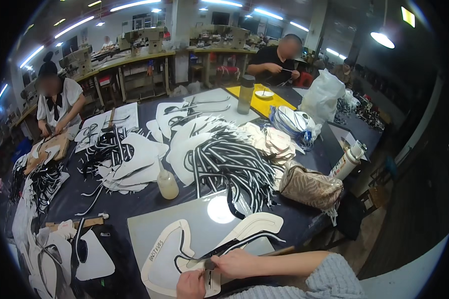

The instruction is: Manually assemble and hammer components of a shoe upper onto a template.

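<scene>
Near the front of the table, a cream curved cut-out pattern (153, 269) with handwriting lies on a glossy grey board (139, 230). A black strip with a white edge (257, 237) runs across the pattern toward my hands. My right hand (233, 264) comes in from the right, its fingers pinched on the dark strip. Close beside it, my left hand (190, 285) is closed at the pattern's lower part, with its fingertips together. What those left fingertips hold is too small to make out. Both hands nearly touch at a small dark piece.
Beyond the board stand a squeeze bottle (167, 185) and a heap of black-and-white strips (234, 162). White cut pieces (129, 172) lie left. A patterned pouch (312, 187) and spray can (348, 160) stand right. Two people (60, 102) (277, 65) work across the table.
</scene>
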The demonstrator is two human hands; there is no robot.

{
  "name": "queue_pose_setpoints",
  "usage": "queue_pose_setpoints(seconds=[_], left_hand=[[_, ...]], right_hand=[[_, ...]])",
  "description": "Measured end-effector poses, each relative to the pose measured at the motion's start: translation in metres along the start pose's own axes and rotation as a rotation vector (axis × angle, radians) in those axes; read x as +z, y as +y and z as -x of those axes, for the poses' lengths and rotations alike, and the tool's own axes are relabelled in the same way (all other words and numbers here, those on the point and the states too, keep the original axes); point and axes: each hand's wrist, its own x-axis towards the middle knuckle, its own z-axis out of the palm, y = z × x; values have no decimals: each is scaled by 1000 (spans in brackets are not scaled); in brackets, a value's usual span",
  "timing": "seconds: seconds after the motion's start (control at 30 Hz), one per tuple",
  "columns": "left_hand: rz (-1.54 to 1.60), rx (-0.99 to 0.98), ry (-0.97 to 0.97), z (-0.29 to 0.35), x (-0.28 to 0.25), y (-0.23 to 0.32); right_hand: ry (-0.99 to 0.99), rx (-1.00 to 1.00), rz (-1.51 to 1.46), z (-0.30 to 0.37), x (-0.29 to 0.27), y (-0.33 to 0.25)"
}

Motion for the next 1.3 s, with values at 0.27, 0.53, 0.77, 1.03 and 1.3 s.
queue_pose_setpoints(seconds=[0.27,0.53,0.77,1.03,1.3], left_hand=[[1,-117,-15,9,4,-8],[-68,144,-125,-7,3,-18],[-123,186,-106,0,5,-20],[-80,115,-115,7,3,-17],[224,-206,-169,8,-7,-31]], right_hand=[[-177,143,100,0,14,18],[300,20,-114,-2,-30,-2],[136,15,-138,-1,2,-1],[-59,53,54,0,19,-1],[-99,58,88,4,23,12]])
